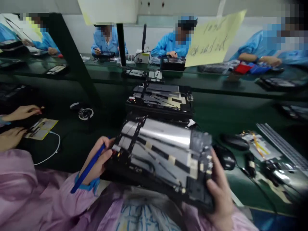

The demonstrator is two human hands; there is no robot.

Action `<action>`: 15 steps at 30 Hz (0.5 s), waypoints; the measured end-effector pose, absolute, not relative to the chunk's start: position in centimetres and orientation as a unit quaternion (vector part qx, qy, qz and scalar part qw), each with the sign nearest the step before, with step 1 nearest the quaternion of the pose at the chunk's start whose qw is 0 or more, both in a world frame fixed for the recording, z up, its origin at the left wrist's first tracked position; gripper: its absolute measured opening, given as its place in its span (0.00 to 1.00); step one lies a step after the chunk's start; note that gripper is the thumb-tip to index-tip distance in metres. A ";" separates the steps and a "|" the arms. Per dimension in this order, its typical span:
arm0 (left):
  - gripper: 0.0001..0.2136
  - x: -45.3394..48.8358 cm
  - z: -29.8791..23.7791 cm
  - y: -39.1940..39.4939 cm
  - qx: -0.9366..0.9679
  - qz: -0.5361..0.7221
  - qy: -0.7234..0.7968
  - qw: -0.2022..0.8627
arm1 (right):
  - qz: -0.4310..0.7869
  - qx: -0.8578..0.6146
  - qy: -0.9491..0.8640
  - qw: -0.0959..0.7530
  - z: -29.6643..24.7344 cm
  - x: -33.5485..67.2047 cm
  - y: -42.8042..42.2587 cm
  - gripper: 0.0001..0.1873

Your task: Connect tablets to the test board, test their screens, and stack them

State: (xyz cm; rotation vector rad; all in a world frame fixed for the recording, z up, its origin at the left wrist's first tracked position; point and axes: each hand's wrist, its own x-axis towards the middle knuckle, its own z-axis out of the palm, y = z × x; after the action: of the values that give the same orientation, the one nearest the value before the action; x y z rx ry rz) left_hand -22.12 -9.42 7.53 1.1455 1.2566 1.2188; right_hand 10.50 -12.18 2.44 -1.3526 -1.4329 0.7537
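An opened tablet (166, 154) with its silver batteries, flat cables and boards bare is held up, tilted, in front of my body. Its dark side looks thick; whether more lie stacked under it I cannot tell. My left hand (97, 160) pinches its left edge and also holds a blue pen-like stick (88, 170), which slants down across the fingers. On the right edge my right hand (221, 189) is closed, thumb at the front face and fingers behind. Just beyond stands a stack of similar opened tablets (166, 96) on the green bench.
To the right lie a black mouse (225, 157), cables, a loose battery part (261, 147) and a keyboard-like strip (284, 146). A co-worker's hands (22, 114) are at the left, near a yellow-edged battery (42, 128) with a white cable. A green shelf (108, 75) and post (69, 54) stand ahead.
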 end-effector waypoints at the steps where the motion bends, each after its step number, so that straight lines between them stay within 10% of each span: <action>1: 0.16 -22.8 6.5 -10.4 0.473 0.452 0.554 0.515 | 0.330 -0.559 -0.576 0.497 1.2 10.0 -13.4 0.33; 9: 0.14 -23.6 0.0 -13.7 0.463 0.286 0.619 0.566 | 0.558 -0.563 -0.512 0.332 -4.9 10.8 -14.3 0.34; 15: 0.12 -22.3 -0.6 -13.1 0.528 0.252 0.644 0.494 | 0.368 -0.675 -0.609 0.195 -5.1 10.7 -12.1 0.33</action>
State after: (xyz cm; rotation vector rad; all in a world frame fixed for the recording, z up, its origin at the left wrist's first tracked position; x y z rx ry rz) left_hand -22.33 -13.06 -0.59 1.2798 1.5610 0.6117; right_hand 10.67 -12.09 -5.08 -1.8916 -1.7067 1.0311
